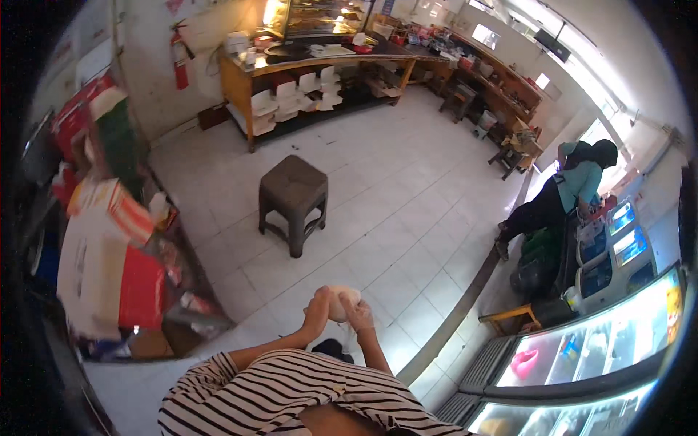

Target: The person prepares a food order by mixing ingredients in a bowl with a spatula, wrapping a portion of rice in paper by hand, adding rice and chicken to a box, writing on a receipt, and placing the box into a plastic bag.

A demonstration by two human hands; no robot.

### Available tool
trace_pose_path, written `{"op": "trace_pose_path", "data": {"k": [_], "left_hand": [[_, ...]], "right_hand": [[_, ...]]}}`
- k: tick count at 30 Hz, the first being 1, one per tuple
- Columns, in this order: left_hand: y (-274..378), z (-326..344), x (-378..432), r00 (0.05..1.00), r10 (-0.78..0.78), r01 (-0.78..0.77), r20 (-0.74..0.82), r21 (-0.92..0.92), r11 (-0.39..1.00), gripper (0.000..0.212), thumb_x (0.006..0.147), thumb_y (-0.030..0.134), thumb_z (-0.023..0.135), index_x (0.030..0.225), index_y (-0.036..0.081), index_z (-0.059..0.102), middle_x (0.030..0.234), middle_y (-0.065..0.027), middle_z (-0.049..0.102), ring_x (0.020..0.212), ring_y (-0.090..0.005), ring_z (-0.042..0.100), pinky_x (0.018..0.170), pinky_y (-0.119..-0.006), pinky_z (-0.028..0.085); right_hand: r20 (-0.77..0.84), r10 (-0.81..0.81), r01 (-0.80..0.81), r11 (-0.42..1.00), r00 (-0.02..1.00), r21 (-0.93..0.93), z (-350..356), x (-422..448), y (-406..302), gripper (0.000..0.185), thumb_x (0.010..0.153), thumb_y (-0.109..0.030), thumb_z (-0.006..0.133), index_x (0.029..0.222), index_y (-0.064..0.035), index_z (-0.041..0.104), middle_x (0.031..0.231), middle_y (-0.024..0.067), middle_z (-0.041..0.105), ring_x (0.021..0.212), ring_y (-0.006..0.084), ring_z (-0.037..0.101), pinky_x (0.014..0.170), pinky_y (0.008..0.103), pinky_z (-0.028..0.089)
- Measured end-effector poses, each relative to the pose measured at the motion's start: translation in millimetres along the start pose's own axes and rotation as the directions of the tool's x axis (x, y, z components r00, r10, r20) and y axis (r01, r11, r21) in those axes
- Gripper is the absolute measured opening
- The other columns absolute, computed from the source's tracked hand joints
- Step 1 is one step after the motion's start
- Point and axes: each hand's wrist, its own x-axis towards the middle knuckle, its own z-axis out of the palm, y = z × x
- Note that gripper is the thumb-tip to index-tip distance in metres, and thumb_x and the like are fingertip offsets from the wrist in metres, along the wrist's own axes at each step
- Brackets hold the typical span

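Note:
A pale rounded item (340, 305), possibly a bun or a piece of dough, is held between both hands in front of my body. My left hand (319, 309) grips its left side. On its right side my right hand (357, 313) holds it, with what looks like thin clear plastic around the fingers. What exactly the item is cannot be told. Beyond the hands, a brown plastic stool (294, 182) stands upright on the tiled floor, touched by neither hand.
Cartons (98, 261) and packages crowd the left. A wooden counter (327, 65) with a display case stands at the back. A fire extinguisher (180, 60) hangs on the wall. At right, a person (572, 180) leans over containers, near a lit glass-front refrigerator (589, 343).

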Motion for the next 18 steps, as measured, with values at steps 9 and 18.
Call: {"op": "trace_pose_path", "data": {"k": [9, 18], "left_hand": [[53.0, 93.7, 356.5, 0.951, -0.184, 0.006, 0.247, 0.582, 0.813, 0.062, 0.087, 0.050, 0.020, 0.106, -0.001, 0.050, 0.103, -0.0223, 0.052, 0.102, -0.0358, 0.045, 0.090, -0.044, 0.029], [182.0, 88.1, 637.8, 0.964, -0.147, 0.179, 0.222, -0.128, 0.976, 0.047, 0.082, 0.044, 0.045, 0.098, 0.001, 0.056, 0.089, -0.0055, 0.058, 0.079, -0.0157, 0.049, 0.071, -0.029, 0.037]], "right_hand": [[0.011, 0.286, -0.243, 0.792, 0.958, 0.560, -71.6, 298.5, -97.1, 0.065, 0.065, -0.056, 0.062, 0.102, -0.0042, 0.055, 0.076, 0.0048, 0.055, 0.060, 0.0142, 0.048, 0.047, 0.0258, 0.036], [0.471, 0.138, -0.238, 0.958, 0.871, 0.160, -95.7, 632.4, -271.3, 0.063, 0.075, -0.055, 0.052, 0.111, -0.0034, 0.049, 0.093, 0.0066, 0.055, 0.074, 0.0156, 0.052, 0.061, 0.0248, 0.041]]}}
